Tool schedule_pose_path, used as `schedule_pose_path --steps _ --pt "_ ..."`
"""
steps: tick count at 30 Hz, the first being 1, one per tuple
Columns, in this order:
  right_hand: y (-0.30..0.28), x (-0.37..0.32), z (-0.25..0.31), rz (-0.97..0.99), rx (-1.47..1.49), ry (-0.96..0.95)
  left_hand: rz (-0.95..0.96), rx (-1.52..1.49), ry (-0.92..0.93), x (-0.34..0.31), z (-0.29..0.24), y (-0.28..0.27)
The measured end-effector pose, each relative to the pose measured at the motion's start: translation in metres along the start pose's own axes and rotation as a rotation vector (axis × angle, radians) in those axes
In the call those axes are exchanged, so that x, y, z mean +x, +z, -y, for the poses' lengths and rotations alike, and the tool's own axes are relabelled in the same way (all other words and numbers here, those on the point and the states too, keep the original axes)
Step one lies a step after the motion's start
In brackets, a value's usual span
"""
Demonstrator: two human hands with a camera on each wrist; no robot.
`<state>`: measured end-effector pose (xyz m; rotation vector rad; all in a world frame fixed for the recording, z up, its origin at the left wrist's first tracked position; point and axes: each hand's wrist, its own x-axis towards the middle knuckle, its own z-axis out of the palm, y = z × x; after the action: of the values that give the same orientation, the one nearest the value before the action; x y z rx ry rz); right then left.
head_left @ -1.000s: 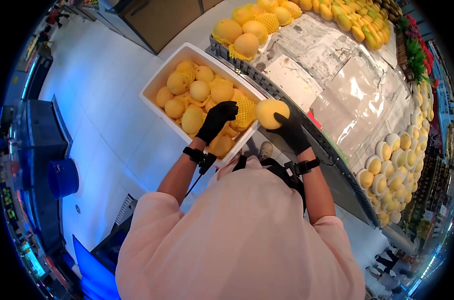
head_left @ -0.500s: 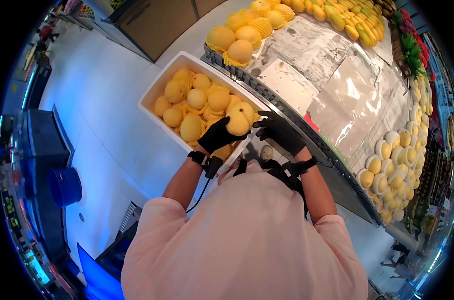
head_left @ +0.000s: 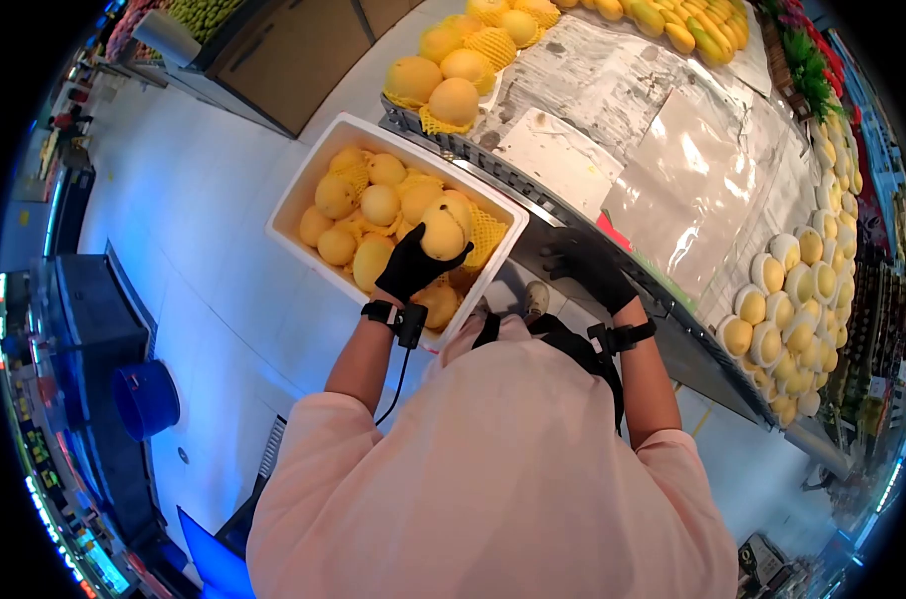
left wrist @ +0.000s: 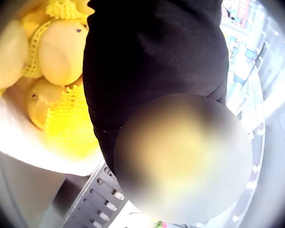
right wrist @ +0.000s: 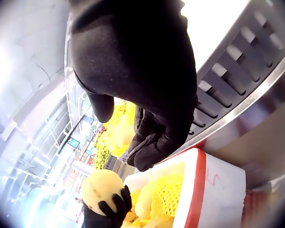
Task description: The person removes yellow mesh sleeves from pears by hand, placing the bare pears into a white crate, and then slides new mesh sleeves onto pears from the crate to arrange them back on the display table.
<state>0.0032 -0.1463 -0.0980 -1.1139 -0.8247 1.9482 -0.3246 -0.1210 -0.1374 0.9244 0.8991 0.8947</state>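
Note:
My black-gloved left hand [head_left: 413, 266] grips a round yellow melon [head_left: 445, 228], its fingers wrapped round the lower side. In the head view the melon overlaps the near right part of a white foam box [head_left: 295, 222] holding several more yellow melons, some in yellow foam nets [head_left: 489, 236]. The right wrist view also shows the held melon [right wrist: 100, 191] beyond the right hand. My black-gloved right hand [head_left: 591, 268] holds nothing. Its fingers are loosely bent between the box and the display stand's edge. A blurred patch covers part of the left wrist view.
Along the box's far right side runs a display stand with a slotted grey rim [head_left: 533, 185]. Netted melons [head_left: 453, 102] sit at its near left corner, with elongated yellow fruit [head_left: 697, 30] at the back. Pale round fruit [head_left: 794, 275] in white sleeves lines the right. A blue bucket [head_left: 146, 399] stands left.
The melon has passed from the right hand to the left, which has brought it leftward over the box. The right hand has let go and drawn away to the right.

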Motion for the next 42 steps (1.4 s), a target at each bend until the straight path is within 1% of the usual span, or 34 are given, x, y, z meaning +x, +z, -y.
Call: schedule_pose_path --steps 2,4,7,8,11,12,14,20,21,24,26,27,30,33,35,37,38,41,42 --pt "0.001 -0.006 0.005 -0.008 -0.011 -0.019 0.022 -0.467 -0.202 0.007 0.010 -0.004" --pt "-0.004 -0.008 0.004 -0.002 -0.001 -0.038 -0.028 -0.431 -0.254 0.021 0.016 -0.009" --pt "-0.012 -0.007 0.002 -0.013 0.005 -0.047 -0.138 -0.070 -0.159 0.031 0.019 0.005" --pt "-0.015 -0.006 0.001 -0.021 0.005 -0.046 -0.171 0.052 -0.111 0.046 0.041 -0.002" --pt "-0.025 -0.008 -0.003 -0.050 0.030 -0.033 -0.189 0.179 -0.096 0.061 0.060 0.005" --pt "-0.025 -0.011 -0.001 -0.060 0.031 -0.040 -0.187 0.178 -0.120 0.060 0.053 0.013" --pt "-0.025 -0.018 0.001 -0.079 0.034 -0.051 -0.182 0.281 -0.068 0.073 0.080 0.004" --pt "-0.034 -0.031 -0.003 -0.113 0.054 -0.048 -0.219 0.526 0.043 0.091 0.111 0.005" --pt "-0.035 -0.032 -0.004 -0.114 0.052 -0.047 -0.231 0.575 0.059 0.092 0.109 0.008" --pt "-0.037 -0.033 -0.004 -0.119 0.062 -0.046 -0.352 0.746 -0.004 0.090 0.110 0.019" --pt "-0.038 -0.034 -0.002 -0.122 0.089 -0.051 -0.350 0.842 -0.067 0.097 0.117 0.020" --pt "-0.041 -0.033 -0.003 -0.115 0.107 -0.055 -0.350 0.889 -0.097 0.098 0.112 0.024" --pt "-0.049 -0.029 -0.008 -0.107 0.137 -0.054 -0.365 0.934 -0.145 0.093 0.102 0.034" --pt "-0.048 -0.031 -0.006 -0.137 0.122 -0.040 -0.345 0.941 -0.108 0.091 0.099 0.035" --pt "-0.044 -0.035 -0.001 -0.165 0.107 -0.050 -0.369 0.965 -0.079 0.089 0.101 0.034" --pt "-0.048 -0.033 -0.003 -0.139 0.133 -0.043 -0.391 0.963 -0.038 0.086 0.099 0.031" --pt "-0.051 -0.033 -0.003 -0.125 0.146 -0.040 -0.366 0.977 -0.091 0.087 0.097 0.029" --pt "-0.046 -0.037 0.001 -0.184 0.161 -0.036 -0.371 1.038 -0.086 0.076 0.077 0.030" --pt "-0.051 -0.034 -0.002 -0.099 0.247 -0.035 -0.382 1.054 -0.056 0.076 0.083 0.022"
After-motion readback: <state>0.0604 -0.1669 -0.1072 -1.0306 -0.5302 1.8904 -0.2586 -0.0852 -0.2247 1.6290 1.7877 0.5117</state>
